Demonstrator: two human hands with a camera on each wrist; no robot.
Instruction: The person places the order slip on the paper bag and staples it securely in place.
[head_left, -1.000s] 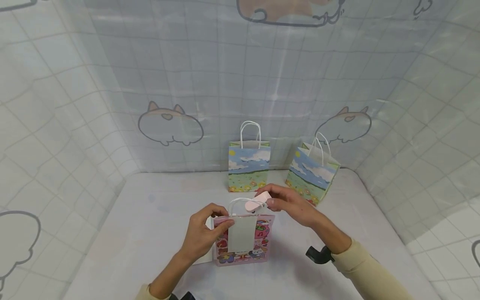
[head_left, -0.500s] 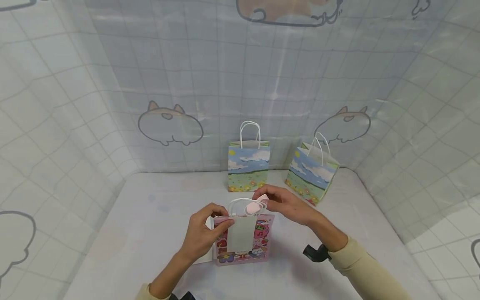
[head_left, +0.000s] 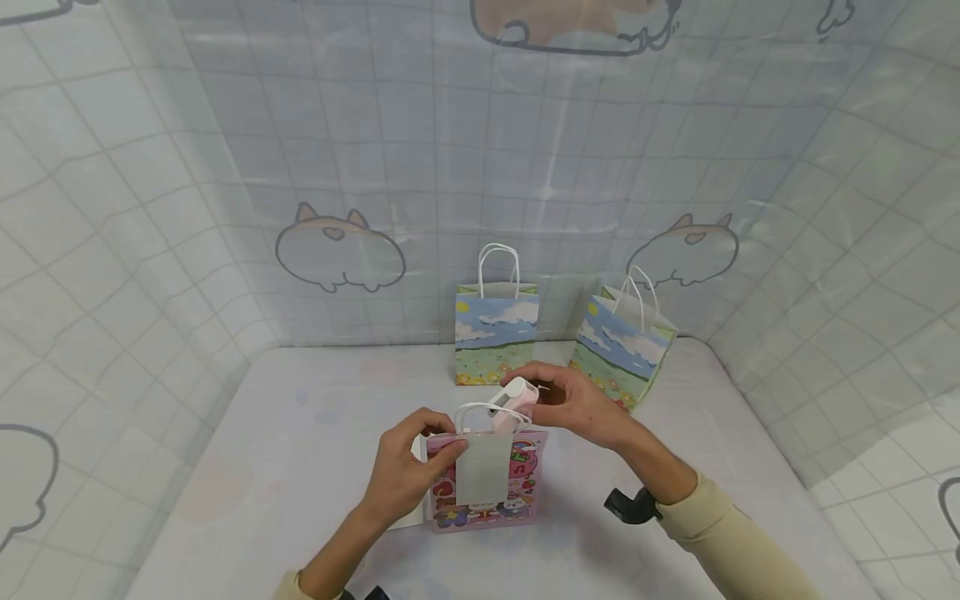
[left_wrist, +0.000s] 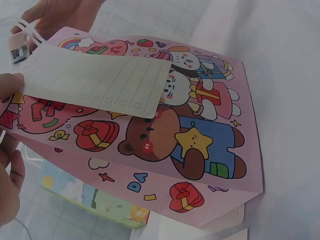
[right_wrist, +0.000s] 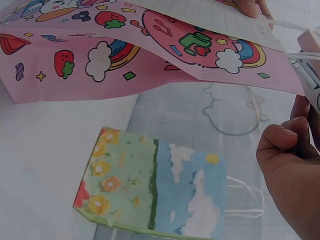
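A pink paper gift bag [head_left: 525, 492] with cartoon animals and white handles stands upright in front of me. Against its front panel hangs a lined checklist sheet [left_wrist: 95, 80]. My left hand [head_left: 411, 462] pinches the sheet and the bag's top edge together, thumb in front and fingers behind. Just above the bag's rim, my right hand [head_left: 581, 404] grips a small pink and white stapler [head_left: 519, 400], tilted beside the handles. In the left wrist view the stapler's metal end [left_wrist: 19, 54] shows near the top of the sheet. The bag's inside is hidden.
Two landscape-print paper bags with white handles stand at the back: a middle bag [head_left: 497, 333] and an angled right bag [head_left: 626, 346]. A white pad [head_left: 408, 518] lies partly behind the pink bag. Grid-patterned sheeting [head_left: 420, 167] rises behind the white table [head_left: 300, 467].
The right hand has moved slightly left and turned the stapler from lying flatter to a steeper tilt by the bag's handles. The left hand keeps its pinch on the sheet and bag.
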